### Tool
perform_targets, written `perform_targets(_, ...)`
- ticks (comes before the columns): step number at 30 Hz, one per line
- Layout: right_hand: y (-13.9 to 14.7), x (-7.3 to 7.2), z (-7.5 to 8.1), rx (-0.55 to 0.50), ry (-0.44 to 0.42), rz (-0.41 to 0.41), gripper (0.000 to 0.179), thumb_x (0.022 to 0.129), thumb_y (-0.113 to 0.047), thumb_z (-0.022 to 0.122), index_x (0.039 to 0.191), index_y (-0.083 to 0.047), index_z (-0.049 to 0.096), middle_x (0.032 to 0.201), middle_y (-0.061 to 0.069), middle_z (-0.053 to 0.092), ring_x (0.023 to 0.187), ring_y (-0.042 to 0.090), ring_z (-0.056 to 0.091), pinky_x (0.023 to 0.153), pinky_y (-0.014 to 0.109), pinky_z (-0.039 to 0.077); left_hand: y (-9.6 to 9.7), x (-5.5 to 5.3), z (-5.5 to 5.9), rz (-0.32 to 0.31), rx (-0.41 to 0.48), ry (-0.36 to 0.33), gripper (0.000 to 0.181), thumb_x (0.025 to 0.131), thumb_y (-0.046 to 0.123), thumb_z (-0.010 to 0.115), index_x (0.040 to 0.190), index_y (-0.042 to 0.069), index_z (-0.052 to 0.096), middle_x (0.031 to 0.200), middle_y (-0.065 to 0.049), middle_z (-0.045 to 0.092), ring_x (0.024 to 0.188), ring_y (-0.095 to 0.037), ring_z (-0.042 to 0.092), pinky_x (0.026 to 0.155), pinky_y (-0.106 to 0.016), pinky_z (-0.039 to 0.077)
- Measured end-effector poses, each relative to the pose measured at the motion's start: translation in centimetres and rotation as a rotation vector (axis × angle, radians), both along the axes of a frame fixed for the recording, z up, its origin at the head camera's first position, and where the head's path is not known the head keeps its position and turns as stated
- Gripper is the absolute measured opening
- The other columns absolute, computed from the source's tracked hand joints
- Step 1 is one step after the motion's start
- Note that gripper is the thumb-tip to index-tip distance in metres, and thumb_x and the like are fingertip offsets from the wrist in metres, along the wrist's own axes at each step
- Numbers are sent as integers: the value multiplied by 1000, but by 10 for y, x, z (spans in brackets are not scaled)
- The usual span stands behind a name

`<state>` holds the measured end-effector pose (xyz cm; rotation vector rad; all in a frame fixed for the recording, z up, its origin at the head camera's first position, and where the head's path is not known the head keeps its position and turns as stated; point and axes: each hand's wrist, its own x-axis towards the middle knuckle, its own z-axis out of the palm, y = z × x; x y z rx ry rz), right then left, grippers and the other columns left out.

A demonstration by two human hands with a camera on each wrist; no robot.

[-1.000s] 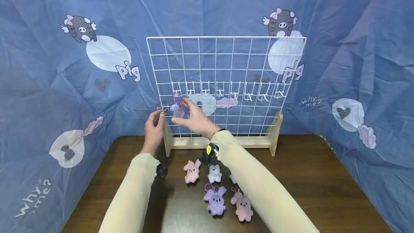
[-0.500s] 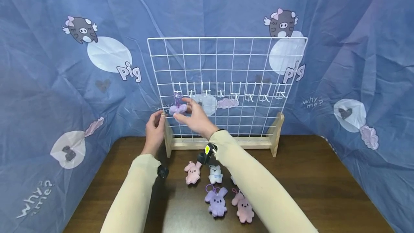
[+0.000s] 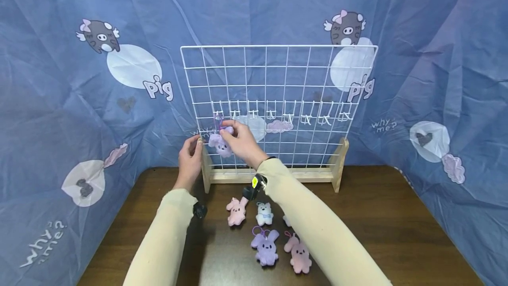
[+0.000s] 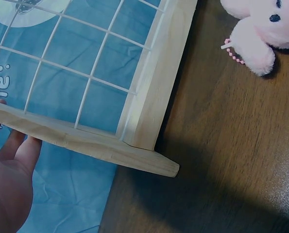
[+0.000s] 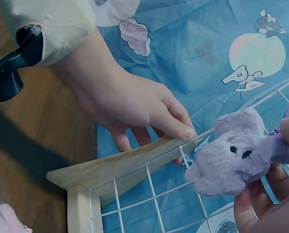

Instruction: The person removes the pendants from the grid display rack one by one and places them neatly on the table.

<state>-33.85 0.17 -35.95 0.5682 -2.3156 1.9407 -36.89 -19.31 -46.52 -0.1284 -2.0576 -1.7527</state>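
Observation:
A purple plush bunny keychain [image 3: 220, 148] hangs face outward below the leftmost white hook [image 3: 218, 114], its purple strap running up to that hook. My right hand [image 3: 245, 144] pinches it near the top, by an ear, as the right wrist view also shows the bunny [image 5: 227, 158] close up. Whether the strap's loop sits fully over the hook cannot be made out. My left hand [image 3: 189, 161] grips the left wooden upright [image 3: 205, 167] of the white wire grid rack [image 3: 266, 46]; in the left wrist view its fingers [image 4: 28, 153] touch the wood.
Several more white hooks [image 3: 288, 118] line the grid to the right. On the brown table [image 3: 377, 220] lie a pink bunny [image 3: 237, 213], a white plush with a blue bow [image 3: 264, 215], a purple bunny [image 3: 266, 250] and another pink bunny [image 3: 300, 259]. My right sleeve partly covers a further plush.
The hanging purple bunny has tipped up, then dropped to face outward. My right fingers have closed in from beside it to pinch near its top. My left hand stays on the upright.

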Motion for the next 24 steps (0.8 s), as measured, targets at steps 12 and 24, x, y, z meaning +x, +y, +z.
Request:
perform_targets(12, -1, 4, 3, -34, 11, -24, 26, 106, -11, 63, 125, 5, 66, 106, 11, 64, 85, 11, 59, 72, 21, 52, 1, -2, -1, 22, -10, 1, 38, 111, 21, 54, 144, 3, 57, 140, -21, 65, 135, -28, 59, 113, -46, 44)
perform_targets(24, -2, 3, 7, -78, -30, -17, 29, 108, -14, 59, 129, 6, 65, 117, 18, 66, 79, 12, 63, 69, 28, 60, 1, -2, -2, 24, -15, 6, 38, 111, 21, 55, 144, 3, 57, 144, -22, 62, 135, -31, 58, 112, -47, 45)
